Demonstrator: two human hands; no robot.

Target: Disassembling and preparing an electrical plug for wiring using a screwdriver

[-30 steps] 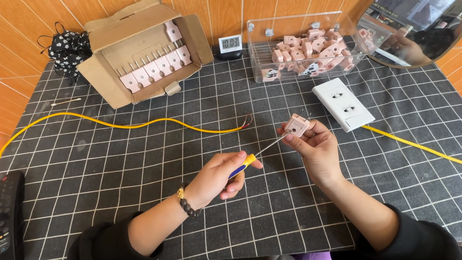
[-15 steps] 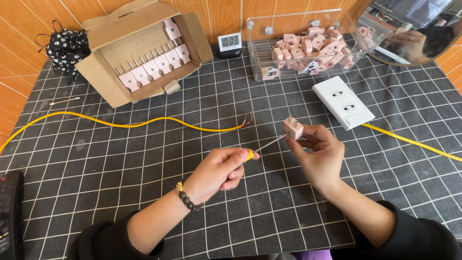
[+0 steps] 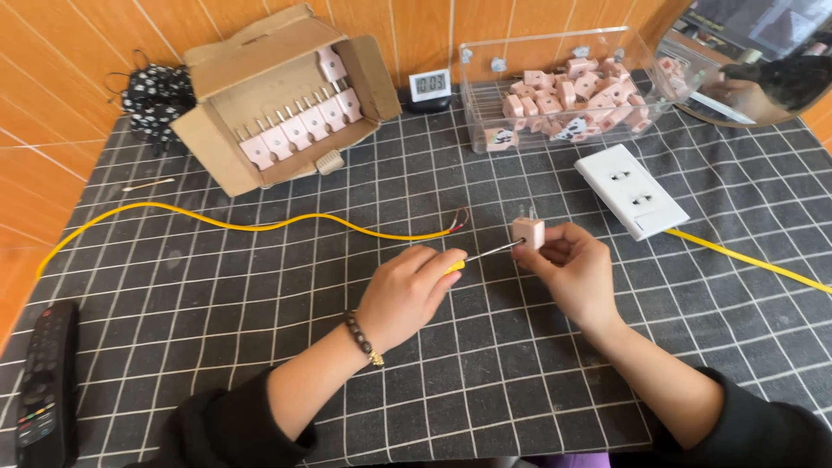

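My right hand (image 3: 579, 273) pinches a small pink plug adapter (image 3: 528, 232) with metal prongs pointing up. In my left hand (image 3: 407, 290) is a yellow-handled screwdriver (image 3: 478, 256), its thin metal shaft reaching right so the tip touches the adapter's side. A yellow cable (image 3: 260, 224) lies across the checked mat behind my left hand, its bare red wire ends (image 3: 459, 219) stopping just short of the adapter. A white double wall socket (image 3: 631, 191) with another yellow cable (image 3: 750, 258) lies to the right of my right hand.
An open cardboard box (image 3: 286, 95) holding a row of pink adapters stands at the back left. A clear plastic bin (image 3: 563, 95) of pink adapters stands at the back right, with a small digital clock (image 3: 430, 85) between them. A black remote (image 3: 45, 381) lies at the near left edge.
My right hand has turned the pink adapter and lowered it slightly. The screwdriver tip stays against it while my left hand shifts a little.
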